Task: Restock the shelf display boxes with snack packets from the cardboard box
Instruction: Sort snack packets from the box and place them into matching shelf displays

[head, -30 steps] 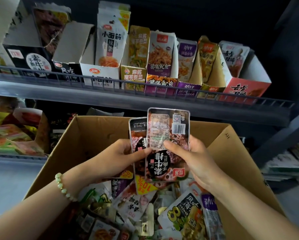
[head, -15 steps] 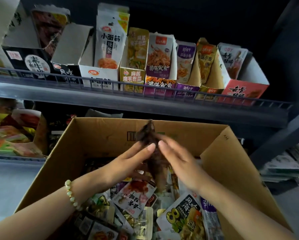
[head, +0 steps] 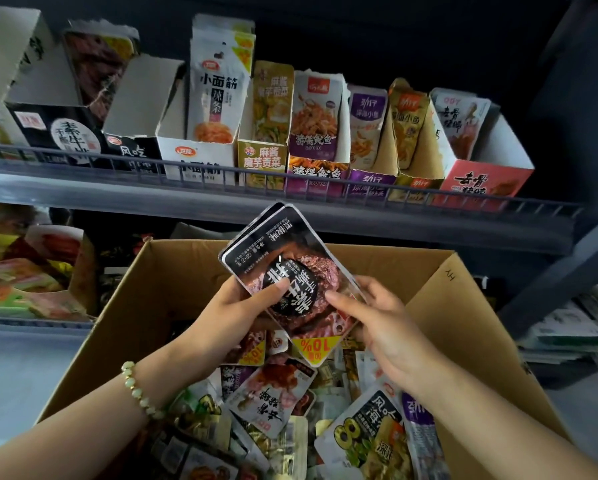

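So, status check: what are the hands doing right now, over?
Left hand and right hand both hold the dark packets above the cardboard box. Matching black display box upper left on shelf. Nothing seen blocking the way.

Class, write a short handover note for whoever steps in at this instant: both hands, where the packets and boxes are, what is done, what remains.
Left hand: holds a few dark packets, thumb on the front.
Right hand: pinches the same packets at their right edge.
They are upside down, above the open cardboard box, which holds many mixed packets.
Done: matching packets gathered in hand.
Left: put them in a display box. The black display box at the left of the shelf looks like the match. Then restock the rest.
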Tool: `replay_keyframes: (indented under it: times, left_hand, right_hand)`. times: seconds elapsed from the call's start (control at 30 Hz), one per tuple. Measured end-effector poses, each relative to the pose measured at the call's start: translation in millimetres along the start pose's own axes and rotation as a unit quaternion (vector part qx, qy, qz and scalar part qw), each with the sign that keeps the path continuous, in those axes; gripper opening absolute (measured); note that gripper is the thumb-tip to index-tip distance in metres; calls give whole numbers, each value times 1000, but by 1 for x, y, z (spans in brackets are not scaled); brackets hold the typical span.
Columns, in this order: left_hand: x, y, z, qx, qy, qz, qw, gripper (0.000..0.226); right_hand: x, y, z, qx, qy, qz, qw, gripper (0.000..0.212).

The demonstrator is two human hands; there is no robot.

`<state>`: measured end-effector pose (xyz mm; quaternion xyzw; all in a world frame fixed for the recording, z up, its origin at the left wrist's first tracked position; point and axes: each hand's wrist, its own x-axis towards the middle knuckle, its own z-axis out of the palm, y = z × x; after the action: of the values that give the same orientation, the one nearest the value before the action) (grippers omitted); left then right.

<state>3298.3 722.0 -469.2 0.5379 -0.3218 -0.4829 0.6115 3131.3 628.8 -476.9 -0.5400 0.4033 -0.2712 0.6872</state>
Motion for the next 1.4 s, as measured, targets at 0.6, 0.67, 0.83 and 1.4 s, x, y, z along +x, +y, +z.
replay_keyframes:
  times: [0.6,0.67,0.83,1.4]
  left_hand:
    - [3,4,-21,185,45,73,979,21]
    - [4,3,-21,166,70,92,979,26]
    - [5,7,-19,72,81,95,990,42]
    - [15,141,-116,86,150,183,968,51]
  right_hand:
    - [-7,1,1,-41,7,-6,999,60]
    - [-9,2,6,-51,-11,-6,999,69]
    - [-9,-9,11,-29,-19,-5,999,60]
    - [40,-158,136,-104,-88,-159,978,39]
